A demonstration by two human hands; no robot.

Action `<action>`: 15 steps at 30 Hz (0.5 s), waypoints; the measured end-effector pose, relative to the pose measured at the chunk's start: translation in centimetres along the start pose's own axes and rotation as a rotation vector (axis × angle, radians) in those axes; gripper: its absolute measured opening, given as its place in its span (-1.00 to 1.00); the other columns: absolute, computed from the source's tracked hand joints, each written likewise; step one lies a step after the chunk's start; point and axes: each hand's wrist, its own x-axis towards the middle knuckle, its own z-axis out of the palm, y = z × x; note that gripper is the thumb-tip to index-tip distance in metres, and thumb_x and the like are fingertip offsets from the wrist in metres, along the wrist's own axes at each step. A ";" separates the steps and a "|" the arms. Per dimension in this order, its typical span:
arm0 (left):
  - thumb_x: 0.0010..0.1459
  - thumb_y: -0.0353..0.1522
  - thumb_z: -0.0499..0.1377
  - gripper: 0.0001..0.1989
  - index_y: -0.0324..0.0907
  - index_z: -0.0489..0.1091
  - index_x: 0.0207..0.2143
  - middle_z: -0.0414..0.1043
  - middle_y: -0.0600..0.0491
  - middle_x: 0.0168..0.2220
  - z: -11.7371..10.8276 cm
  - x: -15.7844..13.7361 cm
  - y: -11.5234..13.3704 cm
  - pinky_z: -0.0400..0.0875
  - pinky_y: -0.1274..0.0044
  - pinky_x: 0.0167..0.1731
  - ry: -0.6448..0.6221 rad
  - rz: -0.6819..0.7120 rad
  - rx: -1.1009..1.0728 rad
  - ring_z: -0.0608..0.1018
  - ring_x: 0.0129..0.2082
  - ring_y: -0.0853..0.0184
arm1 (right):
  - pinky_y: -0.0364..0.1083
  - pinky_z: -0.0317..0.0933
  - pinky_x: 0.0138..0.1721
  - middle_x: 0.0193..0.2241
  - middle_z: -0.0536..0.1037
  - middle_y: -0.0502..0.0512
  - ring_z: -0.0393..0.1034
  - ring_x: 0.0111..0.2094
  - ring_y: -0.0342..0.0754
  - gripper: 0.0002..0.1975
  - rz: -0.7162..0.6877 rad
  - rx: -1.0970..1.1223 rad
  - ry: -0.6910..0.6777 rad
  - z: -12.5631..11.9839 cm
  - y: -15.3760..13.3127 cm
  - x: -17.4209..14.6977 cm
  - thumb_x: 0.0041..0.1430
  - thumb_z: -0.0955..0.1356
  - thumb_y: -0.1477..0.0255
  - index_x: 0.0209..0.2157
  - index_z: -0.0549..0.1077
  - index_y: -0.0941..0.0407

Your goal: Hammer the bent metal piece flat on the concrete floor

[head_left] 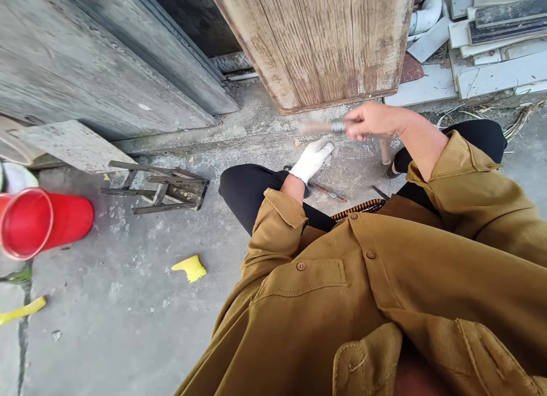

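My right hand (370, 121) is bare and closed around one end of a brownish stick-like tool (316, 128). A silvery coil, like wound wire, rings this tool beside my fingers; motion blurs its far end, so its kind is unclear. My left hand (311, 159) wears a white glove and rests low over the concrete, fingers curled. A greyish lump shows at its fingertips, but I cannot make out what it is. Below that hand a thin reddish rod (328, 192) lies on the ground. A short dark bar (379, 192) lies between my legs.
A weathered wooden door panel (320, 43) stands ahead. To the left are a small wooden stool (160, 188) on its side, a red bucket (70, 218) and a torn yellow piece (191, 268). Stacked boards and tiles (499, 71) lie at the far right.
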 end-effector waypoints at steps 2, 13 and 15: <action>0.43 -0.23 0.18 -0.78 -0.12 0.38 -0.30 0.30 0.19 -0.62 0.4 -0.4 0.2 0.37 0.46 -0.27 -0.034 -0.021 0.004 0.34 -0.44 0.40 | -0.07 0.39 -0.30 -0.47 0.51 0.00 0.37 -0.42 -0.11 -0.83 -0.020 0.036 0.284 -0.6 0.8 0.6 0.33 0.46 0.28 -0.27 0.52 0.08; 0.27 -0.34 0.28 -0.81 -0.13 0.41 -0.42 0.44 0.12 -0.51 0.0 -0.5 0.4 0.33 0.46 -0.28 -0.047 -0.001 0.086 0.40 -0.37 0.37 | -0.20 -0.03 -0.44 -0.68 0.37 -0.10 0.17 -0.61 -0.37 -0.85 0.569 -0.386 -0.390 2.7 1.1 1.0 0.27 0.42 0.72 -0.41 0.56 0.43; 0.25 -0.36 0.29 -0.83 -0.13 0.41 -0.42 0.43 0.14 -0.52 -0.3 -0.4 0.4 0.33 0.47 -0.26 -0.017 -0.006 0.088 0.40 -0.34 0.36 | -0.21 -0.06 -0.46 -0.68 0.39 -0.11 0.16 -0.63 -0.38 -0.94 0.520 -0.311 -0.477 2.7 0.5 0.6 0.23 0.44 0.75 -0.35 0.58 0.44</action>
